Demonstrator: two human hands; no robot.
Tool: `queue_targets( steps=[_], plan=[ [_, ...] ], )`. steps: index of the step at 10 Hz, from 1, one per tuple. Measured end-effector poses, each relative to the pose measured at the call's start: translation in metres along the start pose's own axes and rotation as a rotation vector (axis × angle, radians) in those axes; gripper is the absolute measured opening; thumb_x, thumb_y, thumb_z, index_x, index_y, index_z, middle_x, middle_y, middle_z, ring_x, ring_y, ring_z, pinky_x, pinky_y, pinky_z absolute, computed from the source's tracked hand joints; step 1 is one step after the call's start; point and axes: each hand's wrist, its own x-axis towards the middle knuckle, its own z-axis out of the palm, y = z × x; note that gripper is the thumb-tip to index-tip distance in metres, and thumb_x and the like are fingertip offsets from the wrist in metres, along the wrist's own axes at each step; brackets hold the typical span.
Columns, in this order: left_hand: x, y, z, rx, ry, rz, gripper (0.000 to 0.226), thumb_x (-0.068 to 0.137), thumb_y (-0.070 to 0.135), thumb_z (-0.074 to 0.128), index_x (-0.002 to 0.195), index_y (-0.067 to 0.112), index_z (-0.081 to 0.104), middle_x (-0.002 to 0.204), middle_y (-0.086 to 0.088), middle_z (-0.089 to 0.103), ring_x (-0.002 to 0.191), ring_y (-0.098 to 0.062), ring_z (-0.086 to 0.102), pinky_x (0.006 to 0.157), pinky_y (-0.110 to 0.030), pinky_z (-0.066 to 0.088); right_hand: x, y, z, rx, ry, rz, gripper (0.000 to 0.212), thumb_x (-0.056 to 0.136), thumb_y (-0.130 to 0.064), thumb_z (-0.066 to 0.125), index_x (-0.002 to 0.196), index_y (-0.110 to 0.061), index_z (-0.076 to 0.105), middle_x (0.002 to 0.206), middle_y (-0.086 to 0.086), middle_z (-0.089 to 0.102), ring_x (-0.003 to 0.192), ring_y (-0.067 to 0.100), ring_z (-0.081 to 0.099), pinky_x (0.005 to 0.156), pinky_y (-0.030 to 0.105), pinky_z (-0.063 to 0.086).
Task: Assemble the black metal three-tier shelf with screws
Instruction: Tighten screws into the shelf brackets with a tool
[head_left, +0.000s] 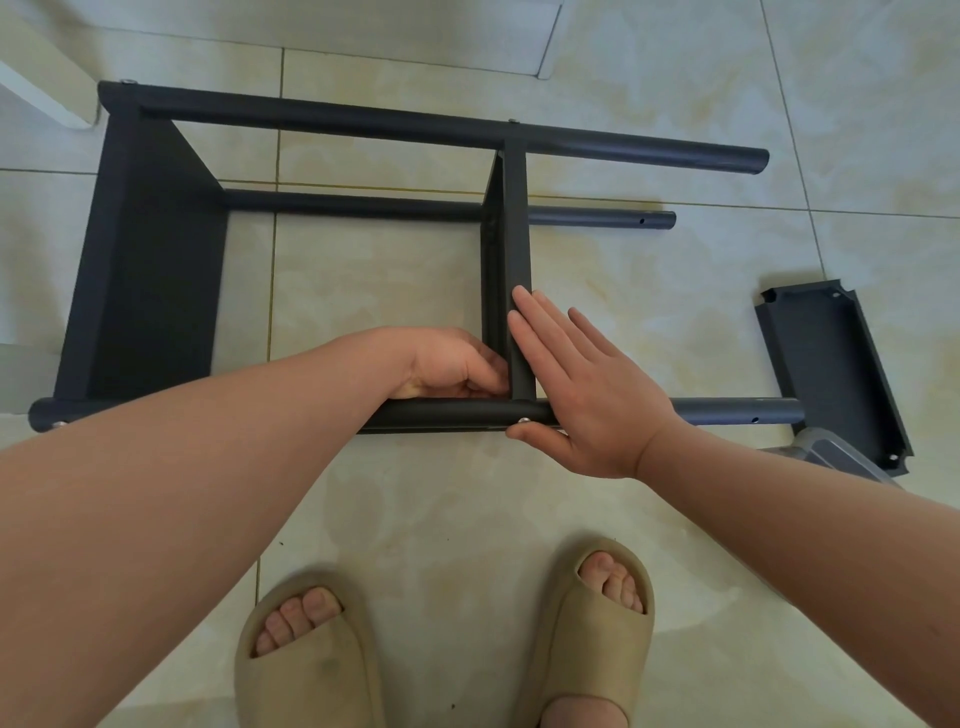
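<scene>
I read the shelf frame (332, 122) as lying on its side on the tiled floor (675, 93), its four round posts running left to right across my view. The end tier (150, 291) is fixed at the left ends of the posts. The middle tier (517, 218) stands across them, its long axis running away from me, at right angles to the near post (441, 413). The coming move turns on the joint where these two meet. There a small bright screw (524, 421) sits in the front face of the near post, touching the tip of the right thumb, so the right hand (592, 389) is the nearer one. Its fingers (524, 322) are straight and together, laid flat against the right-hand edge of the middle tier, and grasp nothing. The left hand (449, 364) lies on the opposite side of that tier, inside the frame, fingers curled into the corner. I cannot tell whether they pinch a part or only brace the panel. All shelf parts are matte black metal: smooth tubular posts and flat sheet tiers with folded rims. The loose third tier (831, 374) lies rim-up, well apart to the right, partly over a clear plastic container (831, 457). I judge the right post ends, with their open holes, await it.
</scene>
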Motion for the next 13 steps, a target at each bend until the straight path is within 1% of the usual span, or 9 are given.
queue_targets(
  steps=[3,4,5,6,7,8,9,12,13],
  plan=[
    [0.0009,-0.0005,-0.0015,-0.078,-0.027,0.008,0.021,0.093,-0.009,0.051,0.092,0.004,0.068,0.083,-0.012,0.072,0.075,-0.020,0.071,0.072,-0.027,0.058,0.0001,0.0001,0.0006,-0.001,-0.006,0.000,0.095,0.099,-0.071,0.029,0.162,-0.005,0.006,0.171,0.012,-0.005,0.158,0.027,-0.005,0.128,0.048,0.012],
    [0.0028,-0.0005,-0.0015,-0.087,-0.019,-0.011,0.022,0.092,-0.009,0.050,0.096,0.005,0.067,0.088,-0.013,0.071,0.081,-0.023,0.070,0.078,-0.033,0.056,0.0000,0.0001,0.0004,-0.001,-0.004,0.001,0.095,0.099,-0.071,0.028,0.162,-0.005,0.006,0.171,0.012,-0.005,0.158,0.027,-0.004,0.128,0.048,0.012],
    [0.0009,0.0016,0.0001,0.008,-0.019,-0.095,0.018,0.096,0.009,0.051,0.092,0.009,0.069,0.087,-0.009,0.070,0.082,-0.023,0.064,0.079,-0.035,0.052,0.0000,0.0001,0.0003,0.000,-0.008,0.000,0.095,0.099,-0.072,0.028,0.162,-0.005,0.005,0.171,0.012,-0.005,0.158,0.027,-0.004,0.128,0.048,0.012],
    [-0.0015,0.0033,0.0019,0.082,0.001,-0.081,0.017,0.095,0.009,0.053,0.088,0.009,0.069,0.076,-0.008,0.068,0.073,-0.020,0.063,0.074,-0.032,0.050,0.0000,0.0004,0.0005,-0.002,-0.005,0.001,0.095,0.099,-0.071,0.029,0.162,-0.005,0.006,0.171,0.012,-0.004,0.158,0.027,-0.004,0.128,0.049,0.013],
    [-0.0001,0.0013,0.0003,0.062,0.029,-0.021,0.014,0.092,-0.001,0.054,0.097,0.001,0.067,0.086,-0.017,0.065,0.079,-0.026,0.063,0.080,-0.034,0.052,0.0000,0.0001,0.0002,0.004,-0.001,0.000,0.095,0.098,-0.071,0.029,0.162,-0.004,0.007,0.171,0.013,-0.003,0.158,0.028,-0.003,0.127,0.049,0.013],
    [0.0010,-0.0003,-0.0011,0.025,0.025,-0.010,0.016,0.091,-0.005,0.054,0.090,0.002,0.069,0.087,-0.018,0.063,0.079,-0.026,0.063,0.082,-0.035,0.052,0.0000,0.0001,0.0001,0.008,-0.001,-0.001,0.095,0.098,-0.071,0.029,0.162,-0.004,0.008,0.171,0.013,-0.003,0.158,0.027,-0.003,0.127,0.049,0.013],
    [0.0024,-0.0014,-0.0011,-0.011,0.004,-0.002,0.021,0.091,-0.007,0.054,0.085,0.004,0.071,0.088,-0.019,0.065,0.083,-0.028,0.064,0.094,-0.042,0.050,0.0000,0.0002,0.0001,0.001,-0.010,0.002,0.095,0.098,-0.071,0.029,0.162,-0.004,0.006,0.171,0.012,-0.005,0.158,0.027,-0.005,0.128,0.048,0.012],
    [0.0024,-0.0003,-0.0006,-0.101,-0.016,-0.008,0.023,0.093,-0.008,0.048,0.090,0.005,0.066,0.086,-0.014,0.070,0.078,-0.023,0.069,0.077,-0.033,0.057,0.0001,0.0000,-0.0001,-0.006,-0.013,0.005,0.095,0.098,-0.072,0.027,0.162,-0.005,0.006,0.171,0.012,-0.005,0.158,0.028,-0.004,0.127,0.049,0.013],
    [-0.0002,0.0030,0.0013,-0.026,-0.024,-0.105,0.021,0.098,0.011,0.050,0.087,0.009,0.067,0.077,-0.006,0.069,0.071,-0.018,0.065,0.073,-0.033,0.051,0.0004,0.0000,0.0001,-0.007,-0.016,0.003,0.095,0.098,-0.072,0.026,0.162,-0.005,0.006,0.171,0.012,-0.005,0.158,0.028,-0.004,0.127,0.049,0.013]
  ],
)
